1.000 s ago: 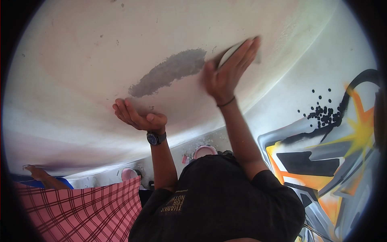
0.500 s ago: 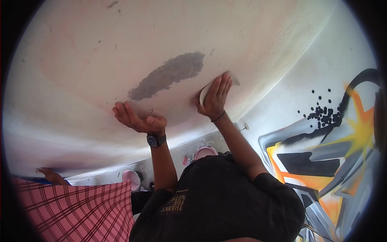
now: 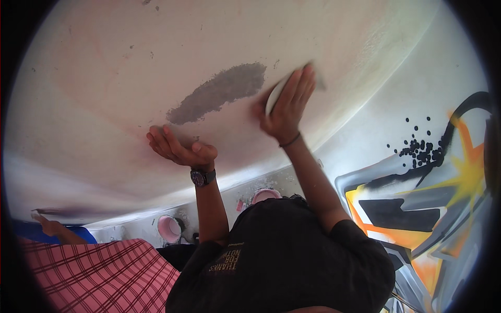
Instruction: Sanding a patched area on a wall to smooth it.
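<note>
My right hand presses a curved, pale sheet of sandpaper flat against the whitish wall. Its fingers lie over the sheet, slightly smeared by motion. To the left, my left hand holds nothing; its fingers are apart, and it rests at or very near the wall. A watch is on that wrist. Between and above both hands, a rough grey patch stands out on the wall.
At lower left is a co-worker in a pink checked shirt, with a hand at the wall. Below stand a pink bucket and another pink bucket. On the right a side wall carries a bright mural.
My right hand has slid up and to the right along the wall with the sandpaper. My left hand stays nearly in place. The co-worker's hand has shifted left and slightly up.
</note>
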{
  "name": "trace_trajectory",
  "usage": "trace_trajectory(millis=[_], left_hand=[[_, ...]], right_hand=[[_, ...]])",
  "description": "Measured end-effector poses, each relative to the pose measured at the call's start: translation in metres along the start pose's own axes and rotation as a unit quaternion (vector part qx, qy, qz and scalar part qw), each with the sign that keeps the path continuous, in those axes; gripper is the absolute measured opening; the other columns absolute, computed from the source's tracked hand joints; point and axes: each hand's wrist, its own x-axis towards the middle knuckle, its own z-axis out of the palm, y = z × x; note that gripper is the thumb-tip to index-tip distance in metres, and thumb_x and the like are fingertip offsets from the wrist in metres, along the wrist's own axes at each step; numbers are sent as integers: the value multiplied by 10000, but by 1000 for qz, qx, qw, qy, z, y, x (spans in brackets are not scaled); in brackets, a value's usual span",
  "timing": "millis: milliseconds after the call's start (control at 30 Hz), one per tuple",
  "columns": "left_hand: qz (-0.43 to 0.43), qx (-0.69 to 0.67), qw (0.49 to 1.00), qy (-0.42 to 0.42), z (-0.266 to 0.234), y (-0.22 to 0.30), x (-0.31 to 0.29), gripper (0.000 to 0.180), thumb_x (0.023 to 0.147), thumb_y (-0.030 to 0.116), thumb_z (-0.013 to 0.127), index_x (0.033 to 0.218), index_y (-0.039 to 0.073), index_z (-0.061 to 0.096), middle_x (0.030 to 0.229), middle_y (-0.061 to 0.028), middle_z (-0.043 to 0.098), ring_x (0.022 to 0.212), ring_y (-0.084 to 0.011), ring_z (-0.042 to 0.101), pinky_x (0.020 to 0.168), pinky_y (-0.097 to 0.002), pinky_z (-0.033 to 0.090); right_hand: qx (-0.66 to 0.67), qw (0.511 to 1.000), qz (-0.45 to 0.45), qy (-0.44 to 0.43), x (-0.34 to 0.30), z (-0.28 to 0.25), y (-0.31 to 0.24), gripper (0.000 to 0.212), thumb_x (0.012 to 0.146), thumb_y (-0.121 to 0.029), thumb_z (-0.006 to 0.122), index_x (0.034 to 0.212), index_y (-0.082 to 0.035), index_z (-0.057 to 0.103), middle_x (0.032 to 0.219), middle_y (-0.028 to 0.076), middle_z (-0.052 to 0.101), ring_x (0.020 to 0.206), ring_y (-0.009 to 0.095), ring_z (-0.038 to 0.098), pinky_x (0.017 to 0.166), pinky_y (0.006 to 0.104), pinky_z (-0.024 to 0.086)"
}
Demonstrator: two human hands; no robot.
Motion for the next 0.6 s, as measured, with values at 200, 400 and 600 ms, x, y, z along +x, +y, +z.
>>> trace_trajectory(millis=[200,400,600], left_hand=[[-9,2,1000,-20,7,2,0,622,997,399,340,1437,-23,466,1504,-253,431,1429,-426,352,1168,-554,234],[-14,-7,1000,-11,3,1,6,602,988,362,372,1431,-34,469,1495,-247,449,1425,-420,362,1172,-548,233],[-11,-1,1000,-5,-2,2,12,577,993,330,366,1416,-45,479,1489,-246,457,1419,-415,375,1174,-539,240]], right_hand=[[-10,997,-3,-71,-108,36,-5,1073,898,-584,553,1522,151,81,1562,419,81,1465,573,96,1152,687,93],[5,1000,17,9,-14,10,-5,1011,911,-545,551,1530,127,118,1579,384,104,1475,541,119,1164,658,107],[20,995,-13,101,101,-30,3,988,929,-556,541,1540,107,136,1588,365,124,1485,512,133,1175,621,121]])
